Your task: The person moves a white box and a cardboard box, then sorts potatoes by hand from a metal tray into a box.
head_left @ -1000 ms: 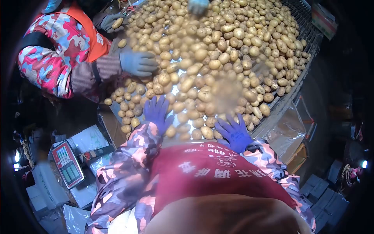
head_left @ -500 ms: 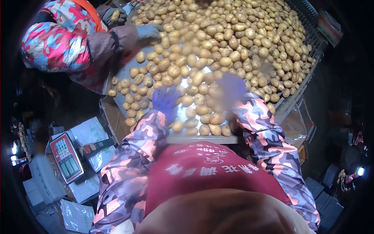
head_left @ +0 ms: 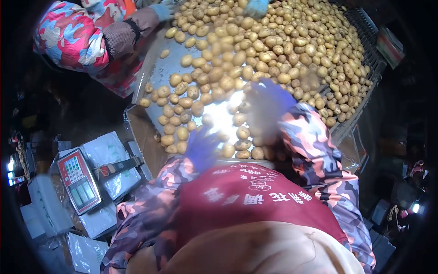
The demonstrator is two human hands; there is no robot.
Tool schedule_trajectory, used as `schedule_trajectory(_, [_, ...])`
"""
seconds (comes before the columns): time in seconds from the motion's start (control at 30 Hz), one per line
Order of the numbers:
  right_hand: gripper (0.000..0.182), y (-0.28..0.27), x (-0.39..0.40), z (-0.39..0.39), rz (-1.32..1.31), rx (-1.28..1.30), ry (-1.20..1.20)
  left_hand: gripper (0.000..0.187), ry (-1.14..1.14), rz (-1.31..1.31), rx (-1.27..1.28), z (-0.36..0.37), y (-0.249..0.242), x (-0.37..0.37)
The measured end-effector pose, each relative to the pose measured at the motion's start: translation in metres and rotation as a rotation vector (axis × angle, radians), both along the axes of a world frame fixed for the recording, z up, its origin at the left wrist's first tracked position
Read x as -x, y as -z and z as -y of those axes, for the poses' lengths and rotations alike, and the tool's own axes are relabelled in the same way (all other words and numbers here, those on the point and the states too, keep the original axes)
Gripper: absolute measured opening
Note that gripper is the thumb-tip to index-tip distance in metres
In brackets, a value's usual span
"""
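Observation:
Both my hands wear purple gloves and are low over loose potatoes on a metal sorting table. Near the front edge, my left hand is motion-blurred, its fingers stretched out beside a few potatoes, with none visible in its grip. Farther forward and right, my right hand lies over the potatoes with fingers spread; a hazy patch covers part of it. Between my hands, several potatoes lie on a brightly lit bare patch of metal.
A large potato heap fills the table's far right. At the upper left stands a co-worker with a blue-gloved hand. Another blue glove touches the heap. A digital scale and wrapped boxes stand lower left.
My left hand has moved back toward the table's front edge; my right hand has shifted slightly. Potatoes between them have thinned out. The co-worker's blue-gloved hand near the left side has moved away.

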State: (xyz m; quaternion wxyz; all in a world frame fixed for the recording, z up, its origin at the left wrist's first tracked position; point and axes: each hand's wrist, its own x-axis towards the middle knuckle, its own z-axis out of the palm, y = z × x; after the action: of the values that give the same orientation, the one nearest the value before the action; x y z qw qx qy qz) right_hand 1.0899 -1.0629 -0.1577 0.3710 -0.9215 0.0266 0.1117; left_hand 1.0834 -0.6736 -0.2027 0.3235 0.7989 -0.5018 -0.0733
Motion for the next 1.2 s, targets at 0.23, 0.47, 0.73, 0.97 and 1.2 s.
schedule_trajectory(0.23, [0.047, 0.114, -0.017, -0.006, -0.119, -0.541, 0.171, 0.044, -0.076, -0.401, 0.138, -0.01, 0.033, 0.009])
schedule_trajectory(0.47, [0.051, 0.008, 0.077, -0.013, 0.044, -0.626, 0.207, 0.04, -0.029, -0.158, 0.158, -0.002, 0.011, 0.001])
schedule_trajectory(0.73, [0.054, -0.056, 0.181, -0.053, 0.151, -1.14, 0.52, 0.053, 0.353, 0.151, 0.085, 0.045, -0.047, -0.013])
schedule_trajectory(0.97, [0.054, -0.046, 0.21, -0.04, 0.173, -1.609, 0.983, 0.042, 0.619, 0.186, -0.395, 0.123, -0.044, -0.007])
schedule_trajectory(1.2, [0.044, 0.047, 0.276, -0.005, 0.52, -0.984, 1.35, 0.073, 0.535, 0.317, -0.837, 0.141, 0.003, -0.042])
